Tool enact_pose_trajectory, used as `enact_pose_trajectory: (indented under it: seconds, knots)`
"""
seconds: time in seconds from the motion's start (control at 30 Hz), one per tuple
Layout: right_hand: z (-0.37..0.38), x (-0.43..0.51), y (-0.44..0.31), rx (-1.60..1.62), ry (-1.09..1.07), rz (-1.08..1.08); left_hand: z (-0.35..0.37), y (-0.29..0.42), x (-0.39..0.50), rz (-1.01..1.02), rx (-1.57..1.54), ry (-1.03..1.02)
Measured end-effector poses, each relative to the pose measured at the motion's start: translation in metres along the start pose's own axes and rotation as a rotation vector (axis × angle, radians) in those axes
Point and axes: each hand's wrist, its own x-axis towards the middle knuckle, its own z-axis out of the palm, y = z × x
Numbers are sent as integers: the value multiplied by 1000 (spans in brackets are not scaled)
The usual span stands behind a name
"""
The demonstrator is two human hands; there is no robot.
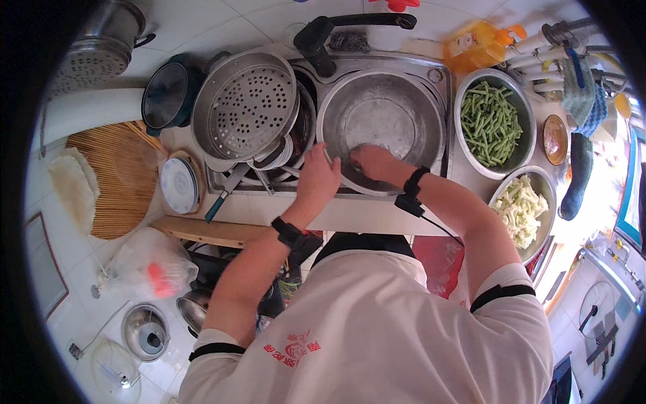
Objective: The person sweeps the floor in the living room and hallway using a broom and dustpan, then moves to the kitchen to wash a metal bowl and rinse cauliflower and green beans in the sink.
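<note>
A wide stainless steel basin [383, 121] sits over the right bowl of the sink, and its inside looks wet. With its fingers on the basin's near left rim, my left hand [320, 174] has the thumb and fingers apart. Inside the basin, low on the left, my right hand [373, 160] is bent down against the wall; its fingertips are partly hidden, and I cannot tell if they hold anything. Just left of the basin, a perforated steamer pot [247, 106] is tilted on stacked cookware, with a cleaver-like knife [228, 191] at its near side.
A black faucet [318, 50] stands behind the basin. To the right are a bowl of cut green beans [489, 123], a bowl of cauliflower [520, 209], a dark green gourd [578, 177] and an orange soap bottle [467, 46]. Stacked plates [178, 185] and a lidded pot [166, 96] stand left.
</note>
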Motion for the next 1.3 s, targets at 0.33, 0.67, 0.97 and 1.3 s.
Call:
enact_pose_trajectory:
  seconds: [0.33, 0.67, 0.97, 1.3]
  knots:
    - [-32, 99, 12, 226, 933, 378, 52, -45, 1, -482, -589, -215]
    - [-30, 111, 19, 537, 799, 372, 47, -44, 5, -504, -620, -239]
    - [-10, 15, -12, 195, -76, 5, 52, -50, 10, -586, -735, -212]
    - [-53, -68, 49, -536, -244, 264, 46, -35, 14, -581, -588, -196]
